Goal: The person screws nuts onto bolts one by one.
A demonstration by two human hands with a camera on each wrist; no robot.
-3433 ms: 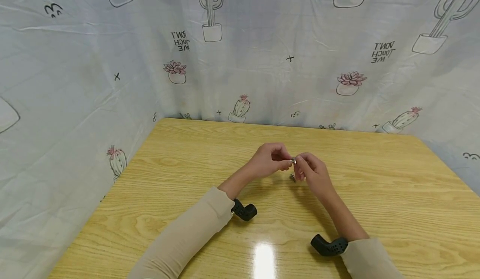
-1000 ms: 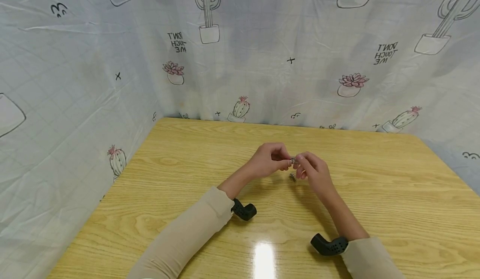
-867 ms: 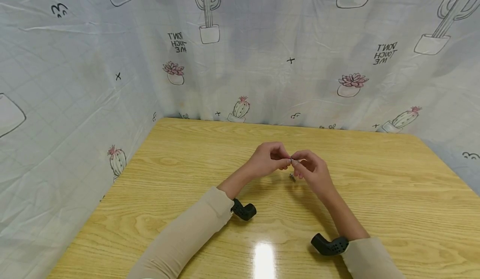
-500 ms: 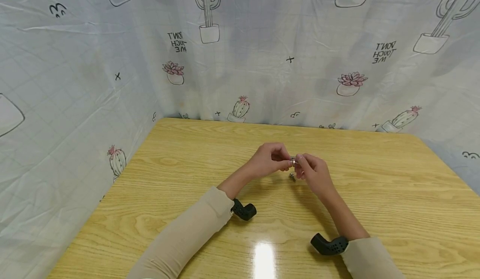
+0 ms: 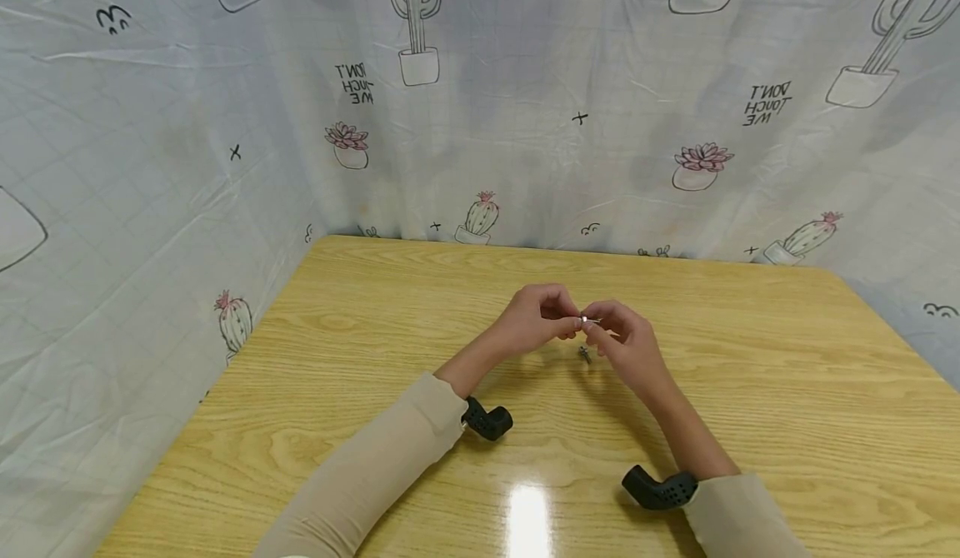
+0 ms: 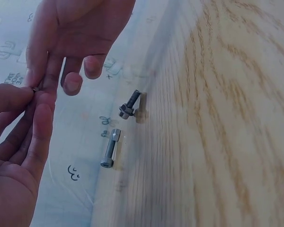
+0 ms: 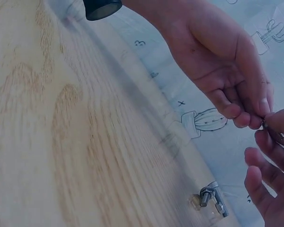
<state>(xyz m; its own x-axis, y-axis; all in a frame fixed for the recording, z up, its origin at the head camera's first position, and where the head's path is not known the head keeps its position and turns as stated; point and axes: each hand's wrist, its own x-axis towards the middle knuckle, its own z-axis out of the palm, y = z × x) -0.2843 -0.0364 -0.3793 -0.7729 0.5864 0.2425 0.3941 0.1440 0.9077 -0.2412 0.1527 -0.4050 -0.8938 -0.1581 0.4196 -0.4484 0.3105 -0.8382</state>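
Note:
In the head view my left hand (image 5: 534, 321) and right hand (image 5: 628, 343) meet fingertip to fingertip above the table. Between them both pinch a small silver bolt (image 5: 588, 320), mostly covered by the fingers. A bit of its thread shows beside my right hand's fingers in the right wrist view, where the bolt (image 7: 282, 135) points away from the left hand. Whether a nut sits on it is hidden. Below the hands lie two more metal bolts; the left wrist view shows one bolt with a nut (image 6: 128, 109) and one socket-head bolt (image 6: 110, 149), also with a nut.
The wood-grain table (image 5: 390, 333) carries the loose bolts near its middle. A pale curtain (image 5: 525, 150) printed with cacti hangs behind and at the sides. Each wrist wears a black camera mount, such as the right one (image 5: 660, 490).
My right thumb and fingers have shifted back and forth around the bolt, rolling over it and regripping. The left hand stays almost still. The bolts on the table have not moved.

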